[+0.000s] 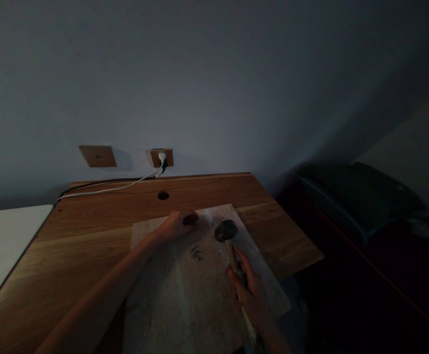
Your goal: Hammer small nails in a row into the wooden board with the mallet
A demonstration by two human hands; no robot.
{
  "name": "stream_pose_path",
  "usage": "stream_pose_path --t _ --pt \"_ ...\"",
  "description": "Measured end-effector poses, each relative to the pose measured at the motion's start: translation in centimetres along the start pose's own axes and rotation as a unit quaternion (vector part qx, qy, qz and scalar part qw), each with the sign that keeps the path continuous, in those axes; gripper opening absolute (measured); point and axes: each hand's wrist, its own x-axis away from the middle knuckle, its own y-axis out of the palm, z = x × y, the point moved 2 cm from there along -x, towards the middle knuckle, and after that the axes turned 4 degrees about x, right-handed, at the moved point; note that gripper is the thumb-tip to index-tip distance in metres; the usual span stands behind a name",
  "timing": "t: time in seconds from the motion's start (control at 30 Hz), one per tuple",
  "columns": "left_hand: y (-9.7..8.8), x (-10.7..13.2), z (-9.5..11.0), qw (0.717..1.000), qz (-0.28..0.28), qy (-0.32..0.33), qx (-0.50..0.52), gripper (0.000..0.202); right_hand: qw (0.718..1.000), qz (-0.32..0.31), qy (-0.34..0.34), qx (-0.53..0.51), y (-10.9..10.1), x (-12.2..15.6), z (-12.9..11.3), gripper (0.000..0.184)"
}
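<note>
My right hand (250,290) is wrapped round the pale handle of a mallet (226,230), whose thick dark head is raised over the light board (170,295). Toward the board's far edge, my left hand (179,224) is closed, its fingers curled. A dark patch shows at those fingers, and the poor light hides what they may hold. Between both hands a small pile of thin metal nails (196,252) lies loose on the board.
Under the board is a wooden desk (89,236) with a round cable hole (163,195). A white plug (162,157) sits in the wall socket, its cables running left along the wall. At left is a white surface (11,246); a dark cushion-like bulk (361,196) lies at right.
</note>
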Motion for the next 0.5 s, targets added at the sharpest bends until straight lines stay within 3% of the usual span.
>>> stream_pose_path --t 0.33,0.5 --pt "0.0 0.3 0.5 0.997 0.001 -0.049 0.059 0.032 0.999 -0.030 -0.037 0.017 2.6 -1.5 -4.7 0.059" --pt "0.0 0.3 0.4 0.997 -0.001 -0.045 0.066 0.039 0.997 -0.050 -0.054 0.039 3.8 -1.9 -5.5 0.058"
